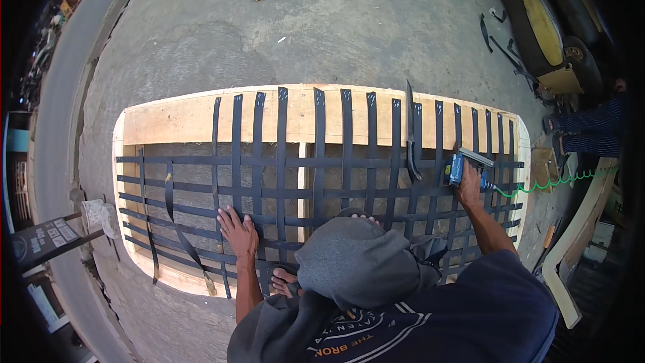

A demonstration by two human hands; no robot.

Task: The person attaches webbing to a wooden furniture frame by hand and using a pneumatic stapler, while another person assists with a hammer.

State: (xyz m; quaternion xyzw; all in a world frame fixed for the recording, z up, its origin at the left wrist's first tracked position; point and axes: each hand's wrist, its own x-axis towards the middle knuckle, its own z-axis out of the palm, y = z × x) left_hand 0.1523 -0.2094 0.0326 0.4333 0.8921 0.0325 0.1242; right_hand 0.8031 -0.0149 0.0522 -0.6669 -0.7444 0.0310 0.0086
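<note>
A wide wooden frame (188, 124) lies on the ground, crossed by a lattice of black webbing straps (282, 141). My left hand (238, 234) is open, its fingers spread on the lattice beside an upright strap left of the middle. In my right hand (469, 185) is a blue staple gun (459, 169), held over the straps on the right, near the lower edge of the wide plank. Staples show at the upper ends of several straps. A knife (411, 141) with a dark handle lies across the plank and straps, left of the staple gun.
A green coiled air hose (557, 183) runs from the staple gun to the right. Loose strap pieces (504, 52) and a black-and-yellow padded piece (537, 20) lie at upper right. Another person's striped trouser legs (591, 131) show there. A dark board (47, 242) stands left.
</note>
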